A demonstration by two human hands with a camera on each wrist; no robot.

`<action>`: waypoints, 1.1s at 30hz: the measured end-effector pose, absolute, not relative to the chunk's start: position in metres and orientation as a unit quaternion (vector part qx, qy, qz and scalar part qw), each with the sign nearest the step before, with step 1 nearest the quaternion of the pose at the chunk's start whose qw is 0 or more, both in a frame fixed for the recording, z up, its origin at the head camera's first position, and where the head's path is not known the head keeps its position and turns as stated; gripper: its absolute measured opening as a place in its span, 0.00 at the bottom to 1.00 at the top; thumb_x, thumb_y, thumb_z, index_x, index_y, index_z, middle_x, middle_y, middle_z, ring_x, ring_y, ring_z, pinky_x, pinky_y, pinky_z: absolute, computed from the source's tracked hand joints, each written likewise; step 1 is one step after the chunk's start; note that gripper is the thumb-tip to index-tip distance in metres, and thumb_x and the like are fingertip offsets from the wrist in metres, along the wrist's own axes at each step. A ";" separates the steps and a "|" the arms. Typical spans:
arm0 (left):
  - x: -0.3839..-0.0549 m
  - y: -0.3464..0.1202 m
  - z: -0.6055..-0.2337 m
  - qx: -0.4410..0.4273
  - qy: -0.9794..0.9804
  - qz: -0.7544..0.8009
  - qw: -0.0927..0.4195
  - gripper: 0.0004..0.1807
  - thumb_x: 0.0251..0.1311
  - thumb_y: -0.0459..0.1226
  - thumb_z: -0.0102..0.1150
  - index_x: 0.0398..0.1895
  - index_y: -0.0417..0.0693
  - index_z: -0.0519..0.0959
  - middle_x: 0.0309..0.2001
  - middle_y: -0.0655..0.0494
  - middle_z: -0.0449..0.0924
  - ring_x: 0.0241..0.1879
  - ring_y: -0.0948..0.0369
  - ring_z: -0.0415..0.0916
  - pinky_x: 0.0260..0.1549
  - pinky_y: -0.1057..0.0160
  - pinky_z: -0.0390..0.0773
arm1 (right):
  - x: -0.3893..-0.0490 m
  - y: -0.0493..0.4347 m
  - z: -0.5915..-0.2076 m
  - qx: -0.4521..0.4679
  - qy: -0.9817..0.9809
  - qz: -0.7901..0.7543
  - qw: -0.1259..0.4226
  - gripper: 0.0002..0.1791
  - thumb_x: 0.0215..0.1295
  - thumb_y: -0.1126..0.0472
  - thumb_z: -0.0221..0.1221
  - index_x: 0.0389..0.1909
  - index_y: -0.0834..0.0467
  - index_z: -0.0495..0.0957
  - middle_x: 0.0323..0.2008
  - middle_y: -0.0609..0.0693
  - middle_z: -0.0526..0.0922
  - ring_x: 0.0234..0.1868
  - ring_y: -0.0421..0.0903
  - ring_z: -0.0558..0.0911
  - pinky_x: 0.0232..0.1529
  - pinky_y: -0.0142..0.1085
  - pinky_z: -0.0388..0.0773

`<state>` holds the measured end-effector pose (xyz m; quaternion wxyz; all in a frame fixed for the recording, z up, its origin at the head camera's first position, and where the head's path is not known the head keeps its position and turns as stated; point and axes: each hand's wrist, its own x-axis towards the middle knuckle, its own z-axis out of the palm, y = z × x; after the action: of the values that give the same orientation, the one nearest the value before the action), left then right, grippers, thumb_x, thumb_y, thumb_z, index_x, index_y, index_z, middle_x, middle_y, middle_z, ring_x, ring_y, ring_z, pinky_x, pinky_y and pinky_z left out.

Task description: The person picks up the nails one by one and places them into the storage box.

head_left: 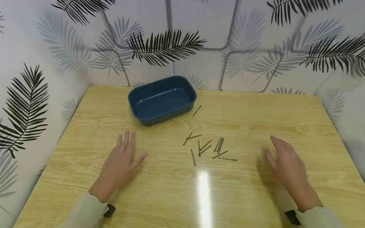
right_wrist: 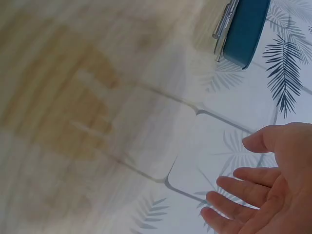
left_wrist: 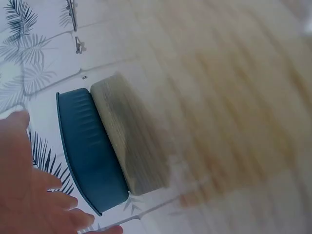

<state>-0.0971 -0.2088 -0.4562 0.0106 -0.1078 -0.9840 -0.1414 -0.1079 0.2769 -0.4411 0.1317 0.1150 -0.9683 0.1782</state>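
My left hand is at the left of the table, fingers straight and thumb spread. It holds nothing, and the blue rectangular bin stands just beyond its fingertips. Several thin metal nails lie scattered between the two hands. A single nail sits apart, beside the bin's right end. Over on the right, my right hand has relaxed fingers and holds nothing. In the right wrist view, that hand shows its palm side and spread fingers. The left wrist view shows the left hand near the bin.
The wood-grain table meets a leaf-patterned wall at its back edge. Similar covering rises on the left and right sides. A bright light reflection falls on the tabletop in front of the nails. Dark straps are on both wrists.
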 end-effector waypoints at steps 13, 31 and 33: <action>-0.108 -0.227 -0.451 -0.029 -0.922 -0.379 0.079 0.29 0.68 0.51 0.40 0.68 0.49 0.59 0.63 0.45 0.65 0.49 0.50 0.75 0.38 0.52 0.77 | -0.139 0.255 -0.433 0.111 -0.951 0.279 0.073 0.23 0.69 0.54 0.49 0.59 0.66 0.69 0.53 0.64 0.74 0.48 0.61 0.75 0.43 0.55 0.71; -0.129 -0.238 -0.427 0.039 -0.789 -0.611 0.049 0.23 0.69 0.40 0.43 0.63 0.38 0.61 0.62 0.47 0.60 0.49 0.58 0.71 0.43 0.59 0.76 | -0.207 0.204 -0.423 0.112 -0.901 0.418 0.010 0.20 0.69 0.53 0.50 0.56 0.59 0.73 0.48 0.56 0.79 0.48 0.53 0.77 0.46 0.48 0.73; -0.136 -0.242 -0.431 0.048 -0.781 -0.621 0.054 0.23 0.69 0.41 0.43 0.63 0.39 0.61 0.62 0.48 0.60 0.50 0.58 0.70 0.43 0.61 0.76 | -0.215 0.198 -0.421 0.104 -0.895 0.433 0.002 0.19 0.68 0.53 0.51 0.55 0.58 0.74 0.48 0.56 0.79 0.47 0.51 0.78 0.44 0.47 0.74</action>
<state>-0.1365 -0.2417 -0.4306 0.0539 0.0475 -0.7806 -0.6208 -0.2149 0.1984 -0.4214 0.0020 0.1043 -0.8955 0.4328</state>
